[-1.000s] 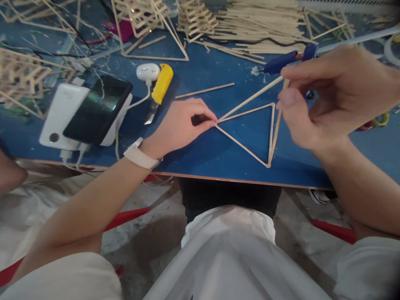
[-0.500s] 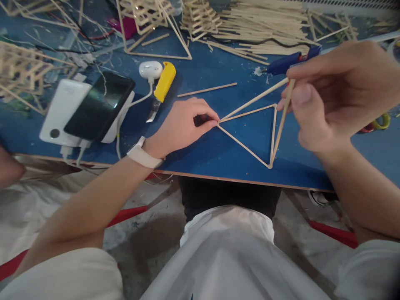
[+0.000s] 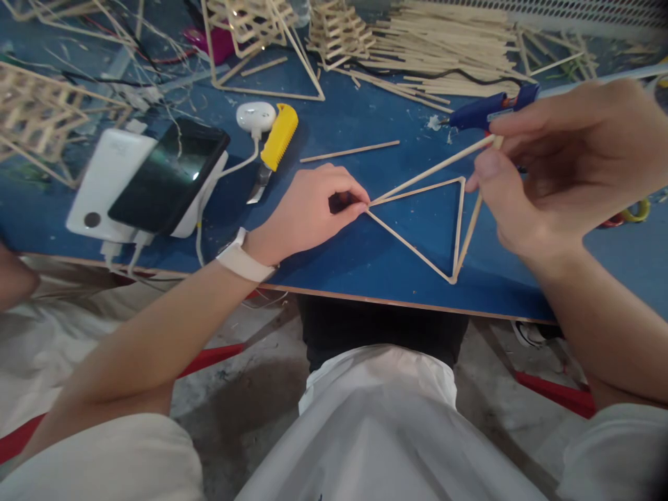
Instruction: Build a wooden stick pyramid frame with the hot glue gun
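A triangle of thin wooden sticks (image 3: 412, 242) lies flat on the blue table (image 3: 344, 257). My left hand (image 3: 310, 209) pinches its left corner against the table, a white band on the wrist. My right hand (image 3: 563, 167) is raised at the right and pinches the upper ends of two more sticks (image 3: 433, 168): one slants up from the left corner, the other rises from the triangle's lower right corner. The two tips meet between my thumb and fingers.
A blue glue gun (image 3: 488, 108) lies behind my right hand. A yellow utility knife (image 3: 276, 142), a white charger (image 3: 255, 115) and a phone on a white power bank (image 3: 156, 184) sit left. A loose stick (image 3: 349, 150), stick piles (image 3: 443, 56) and stick frames (image 3: 261, 49) fill the back.
My right hand has shifted its pinch slightly on the two raised stick ends, bringing them together. My left hand stays on the corner.
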A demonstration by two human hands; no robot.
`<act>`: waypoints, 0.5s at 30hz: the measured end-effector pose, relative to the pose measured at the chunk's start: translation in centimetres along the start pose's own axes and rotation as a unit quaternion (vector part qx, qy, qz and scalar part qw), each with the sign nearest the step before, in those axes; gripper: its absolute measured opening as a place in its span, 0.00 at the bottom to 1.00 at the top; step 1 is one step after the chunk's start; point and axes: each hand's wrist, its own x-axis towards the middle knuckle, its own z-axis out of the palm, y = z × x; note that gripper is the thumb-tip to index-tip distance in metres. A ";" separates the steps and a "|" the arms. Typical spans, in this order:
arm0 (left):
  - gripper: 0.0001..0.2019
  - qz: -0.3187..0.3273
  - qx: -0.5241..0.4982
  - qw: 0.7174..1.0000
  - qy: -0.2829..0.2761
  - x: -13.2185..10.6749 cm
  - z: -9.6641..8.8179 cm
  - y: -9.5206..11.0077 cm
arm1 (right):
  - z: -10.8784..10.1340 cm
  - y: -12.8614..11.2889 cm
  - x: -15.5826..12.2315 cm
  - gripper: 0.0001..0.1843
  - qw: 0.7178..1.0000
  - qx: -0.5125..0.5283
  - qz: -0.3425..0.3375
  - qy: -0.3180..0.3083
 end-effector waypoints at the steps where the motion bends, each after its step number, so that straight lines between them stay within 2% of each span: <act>1: 0.12 0.000 0.001 1.000 -0.001 0.0 0.0 0.0 | 0.1 0.1 0.0 0.11 1.000 0.000 0.006 0.003; 5: 0.12 0.002 0.005 1.000 -0.004 0.0 0.0 -0.1 | 0.4 1.4 -0.1 0.05 0.999 0.011 -0.015 0.033; 9: 0.13 0.001 0.005 1.000 -0.009 0.0 -0.1 -0.1 | 0.8 2.1 -0.1 0.05 0.999 0.022 -0.025 0.043; 15: 0.12 0.001 -0.005 1.000 -0.006 0.0 -0.1 0.0 | 1.0 1.3 -0.3 0.10 0.995 0.092 -0.030 0.033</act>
